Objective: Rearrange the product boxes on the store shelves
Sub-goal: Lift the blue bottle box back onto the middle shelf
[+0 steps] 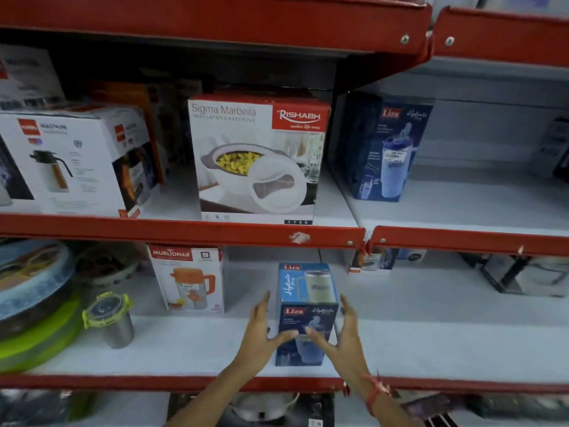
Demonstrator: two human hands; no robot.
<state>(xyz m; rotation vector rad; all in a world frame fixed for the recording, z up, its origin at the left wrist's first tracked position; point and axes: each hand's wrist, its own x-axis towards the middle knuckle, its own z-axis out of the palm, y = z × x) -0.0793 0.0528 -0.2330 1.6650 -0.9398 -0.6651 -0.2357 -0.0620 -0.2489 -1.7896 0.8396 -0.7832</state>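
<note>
blue Liza box upright, lower centre of frame, on the white lower shelf | left hand open, fingers spread at its left side | right hand open at its right side; contact unclear | Murlidhar box left, apart

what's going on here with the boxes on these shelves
A person is arranging stock on red-edged store shelves. Both hands are at a small blue Liza box standing upright on the lower shelf: the left hand is at its left side and the right hand at its right, fingers spread, thumbs across its front. Whether they are gripping it is unclear. A second blue Liza box stands on the shelf above, right of a Sigma Marbella casserole box.
</note>
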